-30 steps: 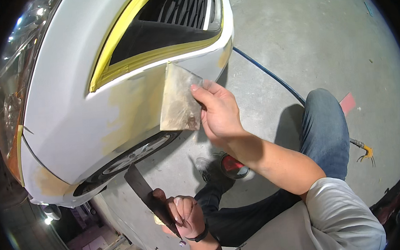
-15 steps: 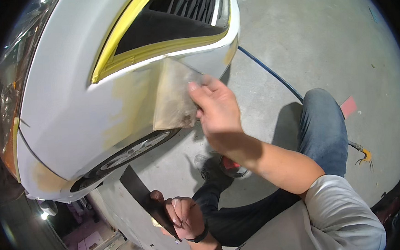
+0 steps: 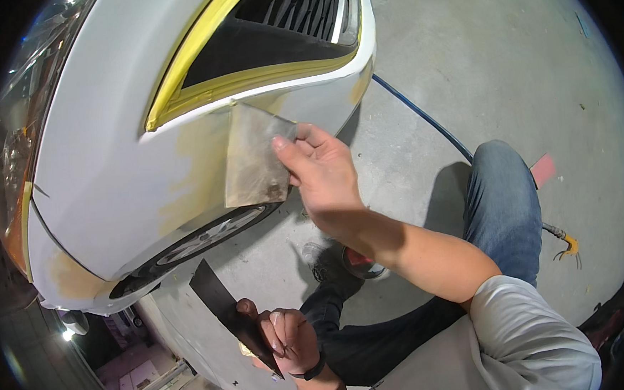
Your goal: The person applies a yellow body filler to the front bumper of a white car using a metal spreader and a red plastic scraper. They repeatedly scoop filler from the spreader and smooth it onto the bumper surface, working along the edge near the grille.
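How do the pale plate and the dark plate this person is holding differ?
The pale plate is whitish and smudged; the dark plate looks nearly black.
The pale plate shows a broad face; the dark plate shows as a narrower, slanting strip.
The pale plate is in the right hand, the dark plate in the left hand.
Both look flat, thin and straight-edged.

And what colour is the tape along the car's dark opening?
The tape is yellow, showing best in the head view.

Head view: wide fisheye, facing down over hands (image 3: 323, 174), near.
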{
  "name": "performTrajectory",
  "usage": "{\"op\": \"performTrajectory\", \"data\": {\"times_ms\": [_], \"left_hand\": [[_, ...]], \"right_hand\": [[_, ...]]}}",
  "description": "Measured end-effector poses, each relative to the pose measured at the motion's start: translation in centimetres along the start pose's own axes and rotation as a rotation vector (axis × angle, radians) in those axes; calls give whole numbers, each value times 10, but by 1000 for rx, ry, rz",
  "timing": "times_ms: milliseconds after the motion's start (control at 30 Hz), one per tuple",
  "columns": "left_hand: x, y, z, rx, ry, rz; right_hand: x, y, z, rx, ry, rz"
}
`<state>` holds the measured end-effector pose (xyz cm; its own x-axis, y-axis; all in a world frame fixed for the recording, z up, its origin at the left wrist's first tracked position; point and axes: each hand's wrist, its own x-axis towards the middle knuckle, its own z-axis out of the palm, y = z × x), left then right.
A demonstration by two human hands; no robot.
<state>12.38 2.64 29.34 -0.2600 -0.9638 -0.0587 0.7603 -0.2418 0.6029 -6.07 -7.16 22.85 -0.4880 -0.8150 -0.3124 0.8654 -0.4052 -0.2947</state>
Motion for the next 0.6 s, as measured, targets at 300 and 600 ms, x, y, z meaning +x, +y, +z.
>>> {"op": "performTrajectory", "data": {"times_ms": [300,600], "left_hand": [[2,-6,6,56,78,10],[2,-87,39,72,201,-335]], "right_hand": [[-34,-32,1,-436,-286,-117],[-76,-159,-120,-1138,-867,-757]]}}
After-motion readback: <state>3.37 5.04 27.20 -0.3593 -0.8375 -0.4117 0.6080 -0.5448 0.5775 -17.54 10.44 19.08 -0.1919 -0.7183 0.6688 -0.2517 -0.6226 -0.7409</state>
